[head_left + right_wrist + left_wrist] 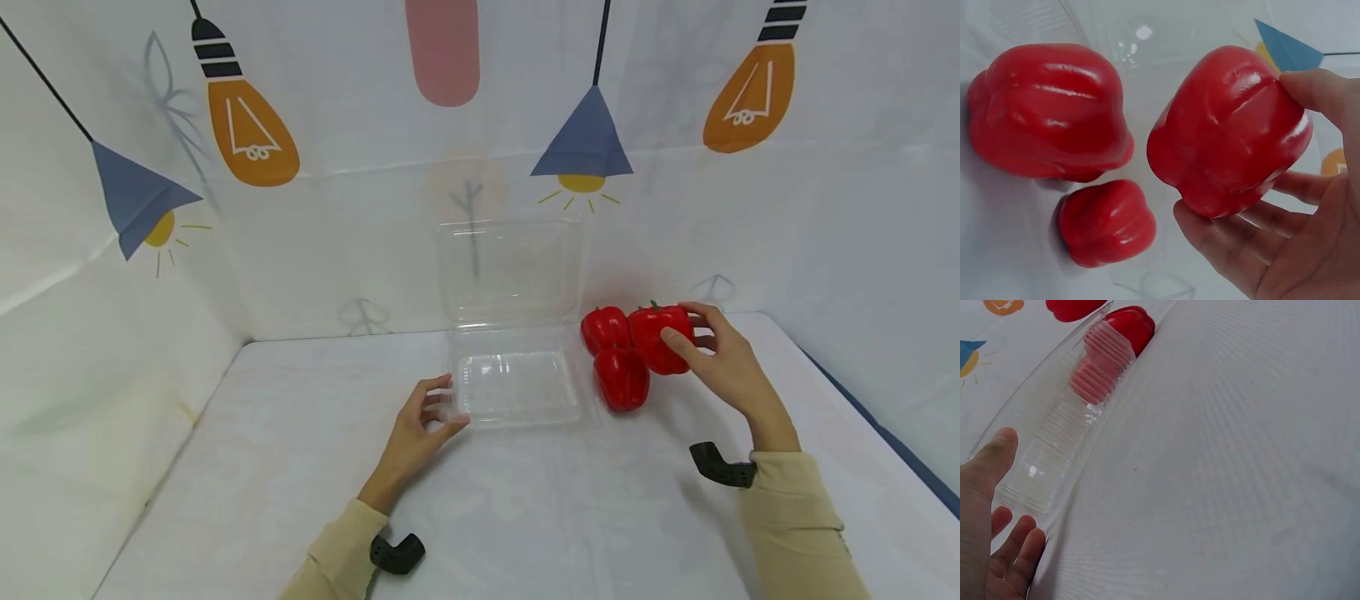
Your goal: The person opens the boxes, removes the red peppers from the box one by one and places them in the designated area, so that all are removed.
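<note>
My right hand (pixel 716 354) grips a red bell pepper (pixel 660 335), thumb on one side and fingers on the other. In the right wrist view this pepper (pixel 1229 131) appears raised above the table. Two more red bell peppers lie close by: a nearer pepper (pixel 622 379) and a farther pepper (pixel 604 329). Left of them stands a clear plastic clamshell container (pixel 517 418), its lid (pixel 512 275) raised at the back; its tray looks empty. At the container's left front corner is my left hand (pixel 420 429), fingers loosely bent and thumb extended along its side (pixel 997 456).
A white cloth covers the table (pixel 315 433). Behind it hangs a pale curtain (pixel 360 208) printed with lamps and bulbs, close behind the raised lid. The two free peppers sit right beside the container's right edge.
</note>
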